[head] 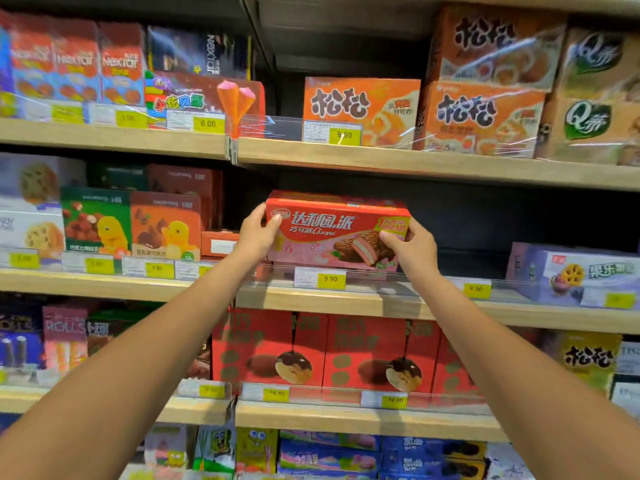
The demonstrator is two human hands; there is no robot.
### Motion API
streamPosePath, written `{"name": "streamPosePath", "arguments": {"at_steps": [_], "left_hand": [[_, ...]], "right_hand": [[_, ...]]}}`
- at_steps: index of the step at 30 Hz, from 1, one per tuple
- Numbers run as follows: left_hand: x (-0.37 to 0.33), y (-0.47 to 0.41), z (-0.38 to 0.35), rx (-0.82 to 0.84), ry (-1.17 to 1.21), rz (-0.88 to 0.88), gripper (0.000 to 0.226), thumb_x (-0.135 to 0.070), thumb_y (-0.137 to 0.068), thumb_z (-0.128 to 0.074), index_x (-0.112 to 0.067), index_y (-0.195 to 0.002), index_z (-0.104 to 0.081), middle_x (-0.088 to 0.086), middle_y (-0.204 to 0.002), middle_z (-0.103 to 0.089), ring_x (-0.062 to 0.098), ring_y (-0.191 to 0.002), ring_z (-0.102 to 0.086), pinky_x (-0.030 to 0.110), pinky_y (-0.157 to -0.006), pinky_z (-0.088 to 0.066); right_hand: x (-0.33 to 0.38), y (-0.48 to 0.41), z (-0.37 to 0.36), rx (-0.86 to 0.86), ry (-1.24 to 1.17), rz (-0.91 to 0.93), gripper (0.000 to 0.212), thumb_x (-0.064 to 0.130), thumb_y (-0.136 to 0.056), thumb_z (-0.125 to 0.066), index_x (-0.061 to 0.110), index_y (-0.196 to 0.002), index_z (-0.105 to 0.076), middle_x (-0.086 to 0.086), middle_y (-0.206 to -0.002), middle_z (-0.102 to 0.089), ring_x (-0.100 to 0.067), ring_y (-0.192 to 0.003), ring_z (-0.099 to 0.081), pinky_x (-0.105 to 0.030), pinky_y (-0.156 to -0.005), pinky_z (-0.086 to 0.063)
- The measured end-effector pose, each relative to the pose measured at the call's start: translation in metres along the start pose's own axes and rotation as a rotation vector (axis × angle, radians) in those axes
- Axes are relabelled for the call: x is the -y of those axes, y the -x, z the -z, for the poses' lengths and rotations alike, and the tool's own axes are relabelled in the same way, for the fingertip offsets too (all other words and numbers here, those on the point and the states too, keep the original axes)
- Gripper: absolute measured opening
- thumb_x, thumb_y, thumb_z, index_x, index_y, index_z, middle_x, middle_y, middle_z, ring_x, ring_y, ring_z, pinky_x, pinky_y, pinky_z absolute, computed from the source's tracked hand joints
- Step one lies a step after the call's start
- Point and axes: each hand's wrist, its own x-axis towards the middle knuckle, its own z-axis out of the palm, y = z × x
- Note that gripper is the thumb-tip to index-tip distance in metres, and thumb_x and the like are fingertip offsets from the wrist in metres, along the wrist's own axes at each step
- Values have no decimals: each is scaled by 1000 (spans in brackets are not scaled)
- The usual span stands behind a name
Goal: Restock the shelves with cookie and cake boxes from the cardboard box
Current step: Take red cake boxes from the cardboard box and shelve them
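A red and pink chocolate pie box stands at the front of the middle wooden shelf, behind the clear price rail. My left hand grips its left end and my right hand grips its lower right corner. Both arms reach up from the bottom of the view. To the right of the box the shelf is dark and bare as far as a purple box. The cardboard box is not in sight.
Orange cake boxes fill the shelf above. Red puff boxes line the shelf below. Green and orange chocolate boxes stand to the left. A small red box lies just left of my left hand. Yellow price tags line each rail.
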Motion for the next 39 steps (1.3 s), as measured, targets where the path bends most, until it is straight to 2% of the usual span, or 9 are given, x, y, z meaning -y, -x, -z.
{"name": "streamPosePath", "arguments": {"at_steps": [3,11,15,19,23,25,26,34,39], "left_hand": [[13,-6,-7,-24,-63,48,30,-14,-97,-46,-4,-124,-52,15,-125,-58,25,-111,-57,30,-92,-46],[20,-4,-21,-55,-200,117,48,-18,-95,-50,-11,-141,-36,15,-140,-35,31,-127,-45,46,-103,-44],[19,11,-19,-78,-120,163,39,-10,-92,-50,-7,-130,-44,13,-132,-46,25,-114,-55,39,-91,-52],[14,41,-17,-69,-3,205,10,-9,-90,-52,-13,-99,-53,4,-101,-58,23,-100,-56,25,-72,-43],[30,83,-6,42,27,274,25,-15,-91,-55,-8,-114,-58,9,-114,-61,24,-107,-57,34,-90,-47],[39,100,-3,99,49,281,11,-10,-90,-54,-17,-85,-62,8,-91,-61,21,-90,-56,29,-67,-43],[48,115,-2,117,53,319,21,-8,-89,-53,-22,-73,-58,5,-80,-59,19,-85,-54,26,-59,-37],[142,212,0,339,-63,547,23,-13,-92,-49,-14,-70,-56,10,-83,-54,18,-81,-52,23,-51,-31],[235,299,-2,523,-111,788,17,-13,-94,-45,-5,-85,-57,12,-87,-56,23,-78,-53,26,-64,-42]], "right_hand": [[-9,-4,-5,17,26,-44,16,15,-85,-67,14,-101,-63,1,-92,-66,-14,-88,-62,-21,-69,-44],[-17,-3,-6,88,184,-164,22,22,-89,-61,12,-108,-59,0,-99,-60,-17,-92,-56,-29,-76,-40],[-8,9,-10,-14,142,-183,13,15,-87,-60,10,-96,-52,-2,-94,-54,-19,-84,-52,-30,-59,-35],[-2,37,-16,-195,-7,-287,9,7,-84,-49,13,-78,-46,-5,-80,-48,-20,-69,-46,-29,-54,-36],[-8,84,-29,-45,-172,-423,20,0,-87,-43,12,-73,-53,-6,-71,-54,-15,-54,-51,-22,-45,-42],[-13,103,-38,47,-219,-474,25,0,-89,-43,14,-69,-49,-6,-65,-52,-6,-38,-51,-18,-39,-41],[-20,119,-43,83,-218,-515,26,0,-90,-43,14,-69,-48,-5,-63,-51,-4,-32,-49,-15,-35,-39],[-83,218,-83,323,-67,-716,28,-2,-85,-41,12,-63,-50,0,-42,-50,-14,-39,-48,-16,-37,-38],[-158,308,-111,512,88,-894,32,-8,-82,-38,8,-56,-48,-10,-48,-44,-20,-41,-46,-25,-47,-41]]}}
